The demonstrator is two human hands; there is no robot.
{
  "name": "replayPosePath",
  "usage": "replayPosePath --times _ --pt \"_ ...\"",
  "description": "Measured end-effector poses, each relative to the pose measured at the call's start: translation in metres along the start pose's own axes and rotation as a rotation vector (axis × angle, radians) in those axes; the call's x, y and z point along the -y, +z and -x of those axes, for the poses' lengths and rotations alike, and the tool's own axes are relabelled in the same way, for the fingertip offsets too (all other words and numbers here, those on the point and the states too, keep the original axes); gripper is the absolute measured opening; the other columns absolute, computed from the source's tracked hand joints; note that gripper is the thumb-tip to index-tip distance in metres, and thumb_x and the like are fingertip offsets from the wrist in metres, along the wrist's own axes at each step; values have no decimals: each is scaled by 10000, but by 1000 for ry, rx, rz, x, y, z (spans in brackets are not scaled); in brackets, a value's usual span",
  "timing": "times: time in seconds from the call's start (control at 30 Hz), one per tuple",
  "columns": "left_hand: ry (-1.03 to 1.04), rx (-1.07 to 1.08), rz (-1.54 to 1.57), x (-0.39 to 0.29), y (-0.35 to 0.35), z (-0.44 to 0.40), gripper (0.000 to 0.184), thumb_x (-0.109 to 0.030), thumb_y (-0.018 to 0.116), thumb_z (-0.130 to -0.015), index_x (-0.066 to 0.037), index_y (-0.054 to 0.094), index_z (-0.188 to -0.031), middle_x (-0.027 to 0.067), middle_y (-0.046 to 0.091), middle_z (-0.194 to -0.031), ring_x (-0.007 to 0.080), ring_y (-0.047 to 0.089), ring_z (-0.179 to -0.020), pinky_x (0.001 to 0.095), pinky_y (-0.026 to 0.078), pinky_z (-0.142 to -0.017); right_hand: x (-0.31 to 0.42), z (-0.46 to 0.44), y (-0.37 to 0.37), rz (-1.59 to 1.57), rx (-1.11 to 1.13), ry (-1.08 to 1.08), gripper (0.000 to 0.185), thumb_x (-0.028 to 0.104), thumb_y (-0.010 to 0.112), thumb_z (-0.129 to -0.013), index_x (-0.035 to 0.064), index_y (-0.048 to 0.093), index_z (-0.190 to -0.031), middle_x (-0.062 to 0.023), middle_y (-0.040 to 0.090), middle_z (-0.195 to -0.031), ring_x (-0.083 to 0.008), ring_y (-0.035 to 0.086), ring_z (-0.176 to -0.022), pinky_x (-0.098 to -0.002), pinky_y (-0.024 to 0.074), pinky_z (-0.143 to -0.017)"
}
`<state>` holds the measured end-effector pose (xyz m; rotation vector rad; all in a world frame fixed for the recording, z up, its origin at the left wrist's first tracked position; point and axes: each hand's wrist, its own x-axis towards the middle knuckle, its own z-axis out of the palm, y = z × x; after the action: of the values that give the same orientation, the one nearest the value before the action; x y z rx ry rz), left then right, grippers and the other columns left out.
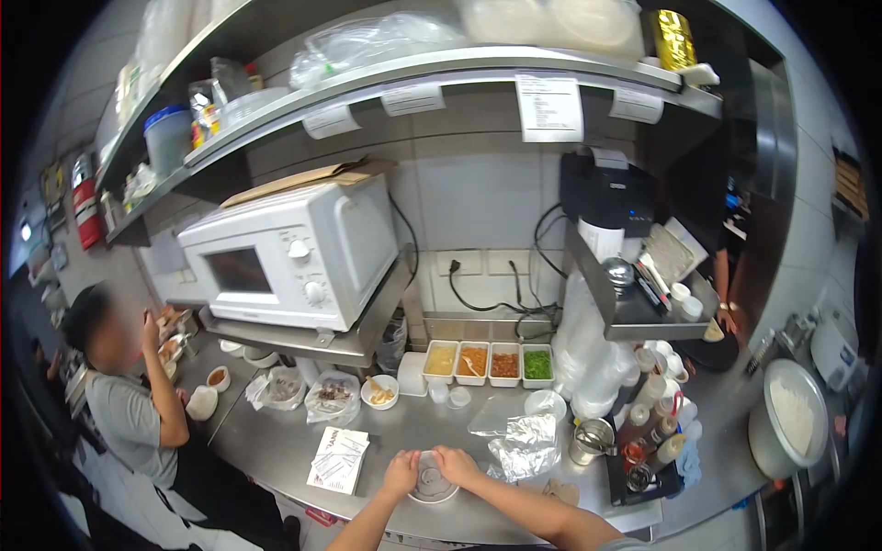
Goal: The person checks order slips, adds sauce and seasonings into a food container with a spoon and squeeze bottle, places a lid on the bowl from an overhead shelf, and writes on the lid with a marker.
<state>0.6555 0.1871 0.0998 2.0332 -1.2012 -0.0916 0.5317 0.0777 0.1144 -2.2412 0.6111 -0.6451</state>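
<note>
A round white bowl with a greyish inside stands on the steel counter near its front edge. My left hand holds its left rim, with the fingers curled. On the other side my right hand grips the upper right rim, its fingers also bent. To the left of the hands lies a white box or booklet with printed slips. Crumpled foil and clear plastic lie to the right. Behind the hands, a row of trays holds yellow, orange, brown and green foods.
A co-worker stands at the left. Above the counter are a white microwave, a shelf and a black printer. A bottle caddy, a metal cup and a large rice pot are on the right.
</note>
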Motion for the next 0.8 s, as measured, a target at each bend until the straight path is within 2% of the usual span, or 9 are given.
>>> replayPosePath --times 0.17,0.33,0.47,0.57,0.67,0.8 --pt "-78 101 21 -7 -2 6 357 -321 421 -929 -26 619 -958 220 580 -939 409 552 -912 459 444 -784 -1 5 -9 80 120 90 299 318 426 -908 71 593 -889 -212 618 -827 -421 580 -817 -507 457 -701" --pt "-91 114 10 -8 1 4 345 -335 409 -932 -67 614 -1002 210 584 -972 404 553 -930 461 445 -792 3 4 -13 105 115 121 296 318 421 -905 83 600 -885 -203 629 -843 -424 590 -809 -516 470 -708" --pt "-137 155 0 -6 1 3 352 -340 398 -934 -74 613 -1021 205 586 -1009 398 553 -955 466 442 -809 5 3 -13 113 137 193 311 327 405 -909 96 614 -919 -184 636 -886 -400 593 -868 -495 471 -763" --pt "-164 169 -5 -6 1 -3 356 -339 395 -935 -74 613 -1032 207 584 -1018 396 552 -965 465 441 -815 13 6 -14 103 78 220 327 322 427 -903 62 622 -931 -204 625 -897 -400 587 -874 -474 466 -753" --pt "-127 144 -1 -7 1 7 353 -329 406 -933 -61 621 -1015 210 579 -993 393 554 -948 459 442 -808 -4 5 -5 -31 76 136 331 318 441 -904 47 630 -930 -199 631 -901 -400 585 -881 -444 471 -758" --pt "3 50 109 -17 -5 12 335 -304 438 -925 -35 633 -966 206 564 -925 385 555 -883 440 439 -783 -9 28 6 -188 -174 81 326 312 461 -905 31 625 -911 -209 627 -878 -392 589 -858 -429 470 -734"
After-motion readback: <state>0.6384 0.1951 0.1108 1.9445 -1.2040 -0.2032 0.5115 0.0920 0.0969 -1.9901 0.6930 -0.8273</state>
